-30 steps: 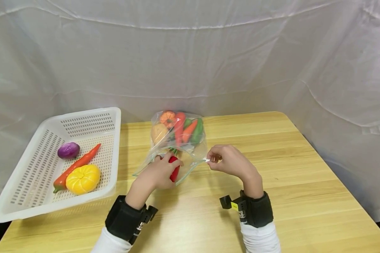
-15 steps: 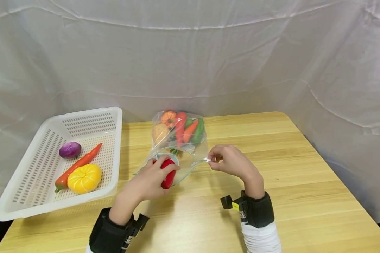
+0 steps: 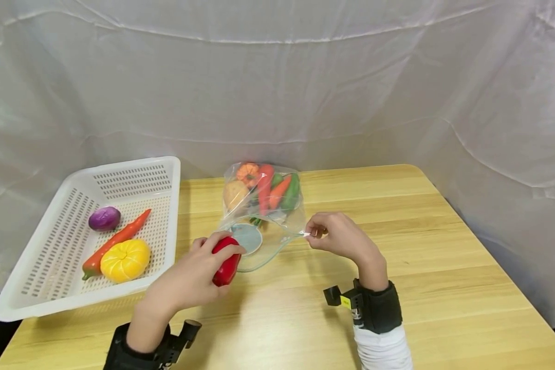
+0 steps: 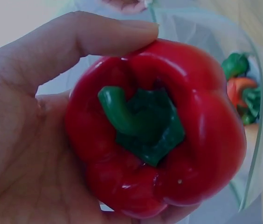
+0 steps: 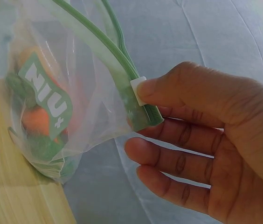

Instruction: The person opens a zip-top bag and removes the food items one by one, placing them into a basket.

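A red bell pepper (image 3: 226,262) is gripped by my left hand (image 3: 191,275), just left of a clear zip bag's (image 3: 270,254) open mouth. In the left wrist view the thumb lies along one side of the bell pepper (image 4: 201,121), its green stem facing the camera. My right hand (image 3: 339,239) pinches the bag's right corner. The right wrist view shows thumb and finger on the white slider (image 5: 140,89) of the bag's green zip. Inside the bag lie a small orange pumpkin (image 3: 247,174), a potato-like piece (image 3: 236,195), a red pepper (image 3: 264,187) and green peppers (image 3: 291,192).
A white perforated basket (image 3: 177,205) stands on the left of the wooden table (image 3: 374,200). It holds a purple vegetable (image 3: 104,219), a long red chili (image 3: 134,226) and a yellow pumpkin (image 3: 126,261). A pale curtain (image 3: 277,92) hangs behind the table.
My left hand has drawn the bell pepper out of the bag's mouth, leftward and toward me. The right hand keeps its pinch on the bag corner, nearly still.
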Tool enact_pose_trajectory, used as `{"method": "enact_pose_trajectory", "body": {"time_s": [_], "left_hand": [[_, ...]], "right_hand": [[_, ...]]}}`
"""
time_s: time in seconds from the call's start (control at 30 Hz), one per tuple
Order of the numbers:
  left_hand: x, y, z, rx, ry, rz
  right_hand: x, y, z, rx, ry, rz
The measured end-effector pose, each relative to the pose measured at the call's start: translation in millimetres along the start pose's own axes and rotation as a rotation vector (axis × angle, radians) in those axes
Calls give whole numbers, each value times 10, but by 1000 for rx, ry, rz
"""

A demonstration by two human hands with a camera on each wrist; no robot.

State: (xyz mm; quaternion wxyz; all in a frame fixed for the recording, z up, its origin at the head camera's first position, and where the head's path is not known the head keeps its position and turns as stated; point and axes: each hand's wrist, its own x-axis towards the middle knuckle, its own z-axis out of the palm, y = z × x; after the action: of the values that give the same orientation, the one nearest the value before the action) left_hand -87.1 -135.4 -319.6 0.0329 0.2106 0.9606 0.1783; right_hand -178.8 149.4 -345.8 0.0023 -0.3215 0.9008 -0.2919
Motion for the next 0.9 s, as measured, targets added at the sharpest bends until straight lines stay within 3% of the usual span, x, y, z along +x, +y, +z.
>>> {"method": "enact_pose_trajectory", "body": {"time_s": [0.27, 0.47, 0.73, 0.9], "left_hand": [[-121, -180, -169, -40, 46, -65], [-193, -385, -278, -12, 114, -94], [-268, -619, -333, -16, 125, -173], [-311, -728, -346, -7, 160, -178]], "right_hand": [[-5, 7, 3, 3, -2, 6], [-4, 8, 3, 4, 1, 0], [-5, 7, 3, 6, -3, 2], [-7, 6, 5, 1, -4, 4]]}}
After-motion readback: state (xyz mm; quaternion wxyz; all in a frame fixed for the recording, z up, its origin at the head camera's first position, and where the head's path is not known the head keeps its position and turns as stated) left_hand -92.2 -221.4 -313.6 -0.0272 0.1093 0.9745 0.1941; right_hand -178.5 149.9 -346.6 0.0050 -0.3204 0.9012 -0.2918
